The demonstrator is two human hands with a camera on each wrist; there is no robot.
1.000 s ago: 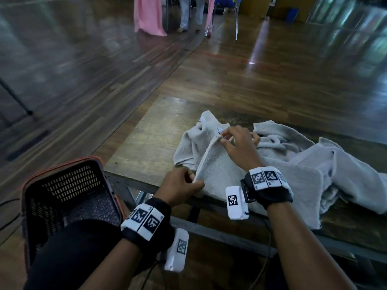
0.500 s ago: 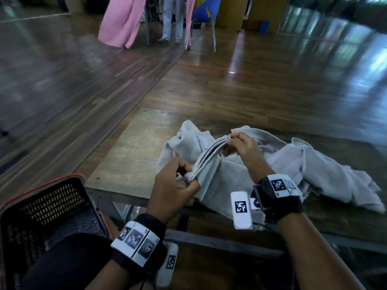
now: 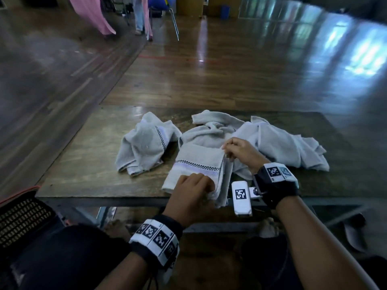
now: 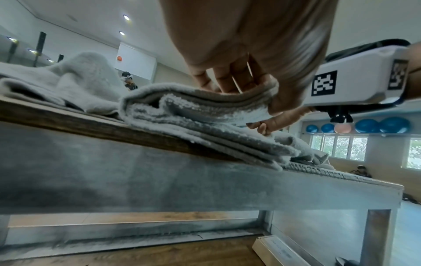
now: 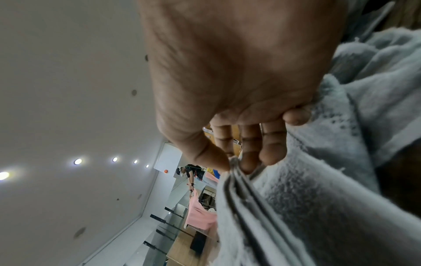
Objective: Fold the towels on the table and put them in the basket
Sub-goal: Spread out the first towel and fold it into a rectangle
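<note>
Both hands on one item: my left hand [image 3: 191, 192] grips the near corner of the folded grey terry towel with the checkered band [image 3: 199, 162], fingers on top and thumb under the stacked layers, as the left wrist view shows. My right hand [image 3: 240, 152] pinches the far right corner of the same towel, thumb and fingertips closed on several edges together.

Item 1, folded grey towel: lies at the near edge of the worn wooden table [image 3: 83, 164], its right-hand layers hanging slightly over that edge.

Item 2, crumpled grey towel with checkered trim [image 3: 142, 147]: left of the folded towel, apart from it, unfolded.

Item 3, loose heap of grey towelling [image 3: 282, 143]: behind and right of the folded towel, touching it under my right hand. Whether it is one towel or more I cannot tell.

Item 4, black perforated plastic basket with an orange rim [image 3: 21, 216]: well to the left of the folded towel and below table level; I see no towel in the part visible.

Risks, as I judge them:
- The layers look uneven at the overhanging side; lifting by two corners may let the inner ones slide out and undo the fold.
- My right pinch sits against the heap; a snagged edge could drag it along.
- The carry to the basket goes down and leftward, and the middle may sag open.
</note>
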